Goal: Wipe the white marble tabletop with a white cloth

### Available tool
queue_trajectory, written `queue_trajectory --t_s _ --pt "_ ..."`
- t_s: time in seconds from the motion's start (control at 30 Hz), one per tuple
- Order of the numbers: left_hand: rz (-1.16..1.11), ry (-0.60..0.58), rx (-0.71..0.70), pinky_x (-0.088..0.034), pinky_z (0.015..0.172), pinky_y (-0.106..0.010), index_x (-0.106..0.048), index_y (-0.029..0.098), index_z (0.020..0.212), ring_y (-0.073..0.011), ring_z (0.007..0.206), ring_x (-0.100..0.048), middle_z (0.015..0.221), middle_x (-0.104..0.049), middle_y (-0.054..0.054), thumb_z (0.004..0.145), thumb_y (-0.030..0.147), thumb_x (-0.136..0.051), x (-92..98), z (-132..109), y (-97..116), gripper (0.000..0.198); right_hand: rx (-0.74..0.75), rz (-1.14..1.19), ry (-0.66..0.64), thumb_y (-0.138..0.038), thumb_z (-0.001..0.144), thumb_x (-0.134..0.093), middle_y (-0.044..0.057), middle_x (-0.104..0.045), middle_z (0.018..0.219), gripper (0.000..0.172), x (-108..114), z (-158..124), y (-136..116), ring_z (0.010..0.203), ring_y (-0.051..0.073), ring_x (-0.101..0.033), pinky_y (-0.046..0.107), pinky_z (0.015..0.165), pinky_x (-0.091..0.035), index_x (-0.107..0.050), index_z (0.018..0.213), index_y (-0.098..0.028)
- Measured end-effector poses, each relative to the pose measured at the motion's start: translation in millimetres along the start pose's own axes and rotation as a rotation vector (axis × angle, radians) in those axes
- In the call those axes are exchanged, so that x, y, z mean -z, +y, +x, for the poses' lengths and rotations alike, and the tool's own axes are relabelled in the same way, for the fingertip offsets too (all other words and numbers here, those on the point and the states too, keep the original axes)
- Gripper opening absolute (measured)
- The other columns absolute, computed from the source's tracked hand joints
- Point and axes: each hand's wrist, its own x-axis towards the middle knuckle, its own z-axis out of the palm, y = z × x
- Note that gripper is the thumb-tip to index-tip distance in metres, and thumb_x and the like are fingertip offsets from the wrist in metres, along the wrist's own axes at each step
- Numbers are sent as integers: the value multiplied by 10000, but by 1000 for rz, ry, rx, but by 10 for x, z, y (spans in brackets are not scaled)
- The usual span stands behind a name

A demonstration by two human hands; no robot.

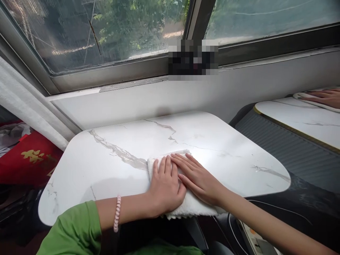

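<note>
A folded white cloth [191,204] lies at the near edge of a white marble-patterned table [106,156], part of it hanging over that edge. My left hand [166,186] presses flat on the cloth with its fingers stretched out. Beside it, my right hand [200,179] also rests flat on the cloth, fingers extended and pointing up and left. The two hands touch near the thumbs, and neither is wrapped round the cloth. A pink beaded bracelet [117,213] circles my left wrist.
A window [119,32] and a white wall [127,102] stand behind the table. At right, another person's hand [328,97] rests on a cloth on a second marble-patterned table [305,117]. A red bag [29,159] is at left. A thin white cable [276,209] runs below right.
</note>
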Motion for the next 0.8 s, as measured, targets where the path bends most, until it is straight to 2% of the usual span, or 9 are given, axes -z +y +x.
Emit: queue_trajectory --t_s 0.13,0.33,0.6,0.7,0.8 --pt "11 49 27 -138 1170 -527 -312 65 1439 -301 1428 -163 1529 -258 -148 935 388 -317 -45 255 -139 599 -47 -17 -20 -333 983 -231 59 -397 1481 534 -52 226 156 1383 210 -314 497 1141 -261 -199 1505 -227" --pt "29 121 66 -95 1178 -504 -356 65 1413 -286 1417 -206 1513 -310 -137 921 329 -318 -65 900 -543 559 -244 -9 -19 -269 948 -207 101 -433 1455 519 -191 839 513 1383 215 -314 488 1138 -228 -376 1421 -138" --pt "72 169 75 -116 1170 -476 -398 111 1377 -252 1387 -279 1477 -386 -103 930 293 -302 -8 1834 -1104 492 -246 -11 41 -204 894 -235 126 -491 1403 518 -289 1669 1209 1337 230 -378 465 1106 -233 -432 1362 -101" --pt "83 201 64 -138 1165 -465 -428 122 1348 -242 1358 -323 1445 -429 -97 937 280 -295 5 2049 -1210 460 -243 -21 72 -187 884 -243 123 -514 1380 508 -302 1837 1374 1295 230 -421 449 1094 -244 -453 1338 -97" --pt "92 210 63 -149 1160 -461 -441 118 1333 -242 1343 -340 1423 -453 -102 939 274 -296 8 2151 -1258 448 -248 -37 68 -179 882 -242 129 -520 1372 505 -309 1921 1460 1278 228 -431 425 1087 -252 -463 1326 -82"
